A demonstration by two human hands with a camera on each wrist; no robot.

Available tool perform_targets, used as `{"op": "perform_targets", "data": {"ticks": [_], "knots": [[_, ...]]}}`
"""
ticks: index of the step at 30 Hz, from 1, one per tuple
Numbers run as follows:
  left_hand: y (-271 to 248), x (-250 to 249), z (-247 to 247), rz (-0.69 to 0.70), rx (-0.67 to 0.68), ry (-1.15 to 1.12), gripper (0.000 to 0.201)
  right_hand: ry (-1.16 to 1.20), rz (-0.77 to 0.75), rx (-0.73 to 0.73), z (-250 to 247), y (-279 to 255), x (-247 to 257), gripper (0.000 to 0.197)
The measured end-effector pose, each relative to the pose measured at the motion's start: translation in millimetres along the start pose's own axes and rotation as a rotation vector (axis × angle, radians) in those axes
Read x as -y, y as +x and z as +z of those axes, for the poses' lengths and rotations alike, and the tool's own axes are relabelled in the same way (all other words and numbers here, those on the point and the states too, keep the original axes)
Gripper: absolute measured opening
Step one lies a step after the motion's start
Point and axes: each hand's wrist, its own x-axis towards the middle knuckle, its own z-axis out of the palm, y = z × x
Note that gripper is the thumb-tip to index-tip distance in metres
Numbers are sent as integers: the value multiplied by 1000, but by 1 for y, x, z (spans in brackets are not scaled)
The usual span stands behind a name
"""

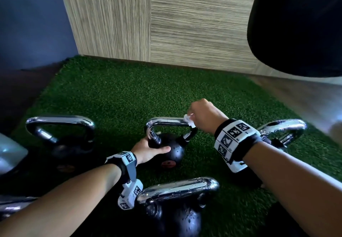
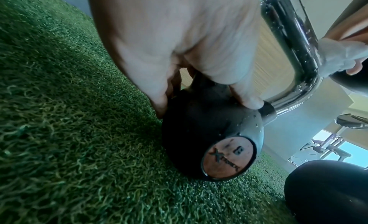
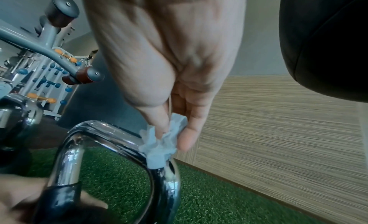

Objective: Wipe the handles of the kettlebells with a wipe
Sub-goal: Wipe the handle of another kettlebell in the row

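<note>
Chrome handle [image 1: 167, 121] lies left-right; right hand [image 1: 202, 115] pinches wipe [image 1: 189, 120].

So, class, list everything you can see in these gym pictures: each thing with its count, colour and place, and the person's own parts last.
Kettlebells: at least four, black with chrome handles, on the turf.
Wipe: one, white, on the middle kettlebell's handle.
Turf: one, green, floor.
Wall panel: one, beige, behind the turf.
Punch bag: one, black, upper right.
Dumbbell rack: one, grey, far left in the right wrist view.
Left hand: grips the middle kettlebell's body.
Right hand: pinches the wipe.
</note>
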Motion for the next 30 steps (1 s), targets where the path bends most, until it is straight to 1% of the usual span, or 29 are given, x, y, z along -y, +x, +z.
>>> {"op": "perform_targets", "data": {"ticks": [2, 4, 6, 8, 11, 14, 16, 17, 19, 20, 21, 23, 24, 27, 30], "knots": [[2, 1, -1, 17, 0, -5, 99, -5, -34, -22, 6, -2, 8, 18], [4, 4, -1, 28, 4, 8, 88, 56, -49, -63, 16, -1, 7, 17], [6, 6, 0, 30, 3, 14, 82, 152, 1, -78, 22, -2, -5, 27], [6, 5, -1, 29, 6, 13, 84, 228, 64, -86, 21, -3, -18, 22], [9, 6, -2, 18, 11, 8, 94, 293, 109, -92, 18, -4, -26, 17], [10, 6, -1, 30, 6, 12, 83, 304, 89, -128, 19, -4, -25, 14], [8, 7, 0, 27, 5, 10, 81, 357, 121, -140, 24, -7, -32, 11], [8, 8, 0, 25, 2, 4, 87, 413, 171, -123, 27, -9, -38, 9], [10, 8, 1, 22, -8, -15, 102, 540, 294, -43, 36, -12, -49, 5], [9, 7, 0, 23, 0, -33, 102, 595, 331, -2, 41, -13, -53, 6], [10, 8, 0, 26, 7, -52, 95, 628, 348, 26, 45, -13, -57, 9], [9, 5, 1, 31, 12, -80, 77, 676, 364, 34, 52, -11, -61, 10], [8, 5, 1, 33, 6, -83, 74, 719, 378, 33, 54, -10, -63, 8], [5, 3, 1, 14, -1, -101, 70, 948, 437, 77, 61, -8, -68, 5], [5, 0, -2, -15, 21, -101, 66, 1115, 465, 152, 72, -8, -68, 12]]}}
